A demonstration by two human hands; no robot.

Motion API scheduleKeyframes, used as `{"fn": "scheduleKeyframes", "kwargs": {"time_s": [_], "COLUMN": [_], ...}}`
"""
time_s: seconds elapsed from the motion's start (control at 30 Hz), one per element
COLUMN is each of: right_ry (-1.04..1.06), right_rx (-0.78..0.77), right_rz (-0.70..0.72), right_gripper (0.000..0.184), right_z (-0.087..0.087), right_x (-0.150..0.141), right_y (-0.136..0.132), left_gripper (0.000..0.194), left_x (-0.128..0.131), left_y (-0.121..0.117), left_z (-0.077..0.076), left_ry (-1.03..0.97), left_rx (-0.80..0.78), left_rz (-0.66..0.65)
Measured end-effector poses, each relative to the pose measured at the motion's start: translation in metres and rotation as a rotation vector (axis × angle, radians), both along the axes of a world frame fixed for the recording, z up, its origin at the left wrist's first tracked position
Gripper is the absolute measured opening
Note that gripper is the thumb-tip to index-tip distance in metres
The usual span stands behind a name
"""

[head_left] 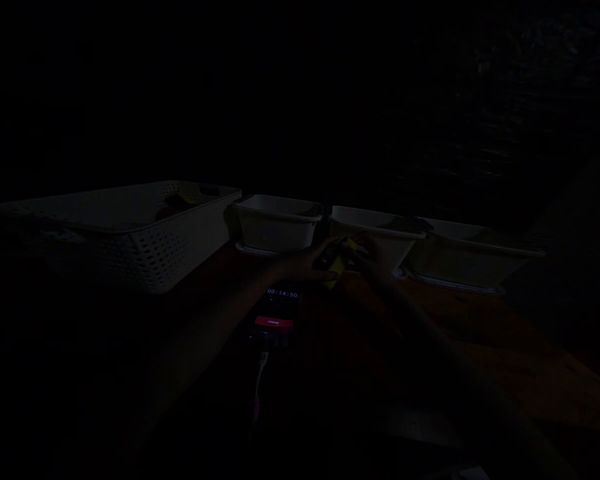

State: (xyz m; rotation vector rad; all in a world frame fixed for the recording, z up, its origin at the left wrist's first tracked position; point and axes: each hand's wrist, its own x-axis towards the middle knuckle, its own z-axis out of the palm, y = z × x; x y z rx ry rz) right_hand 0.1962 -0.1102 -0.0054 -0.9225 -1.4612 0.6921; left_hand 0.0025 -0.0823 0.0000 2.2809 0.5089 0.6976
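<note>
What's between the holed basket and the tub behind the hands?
In the head view, one white tub stands between the holed basket and the next tub. Too dark for smaller items.

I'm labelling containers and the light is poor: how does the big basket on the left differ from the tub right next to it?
The basket looks clearly longer and wider; the tub is small and compact.
The basket's walls are full of holes, while the tub's look solid.
Something dark and yellowish shows inside the basket; the tub's contents are too dark to tell.
Both are pale and open-topped.
</note>
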Motion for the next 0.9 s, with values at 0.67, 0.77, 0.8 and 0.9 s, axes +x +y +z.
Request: {"fn": "scheduleKeyframes", "kwargs": {"time_s": [0.67, 0.77, 0.8, 0.9], "right_ry": [0.037, 0.036, 0.042, 0.059], "right_rx": [0.136, 0.154, 0.159, 0.153], "right_rz": [0.019, 0.014, 0.006, -0.016], "right_gripper": [0.028, 0.027, 0.027, 0.029], "right_z": [0.006, 0.006, 0.006, 0.007], "right_x": [0.004, 0.004, 0.003, 0.003], "right_y": [0.004, 0.005, 0.005, 0.003], "left_gripper": [0.094, 0.090, 0.088, 0.086], "left_x": [0.004, 0.004, 0.005, 0.005], "left_y": [0.007, 0.007, 0.007, 0.009], "left_z": [-0.010, -0.009, -0.009, -0.010], "left_ry": [-0.016, -0.022, -0.026, -0.039], "left_rx": [0.025, 0.045, 0.054, 0.066], "left_rz": [0.069, 0.065, 0.062, 0.064]}}
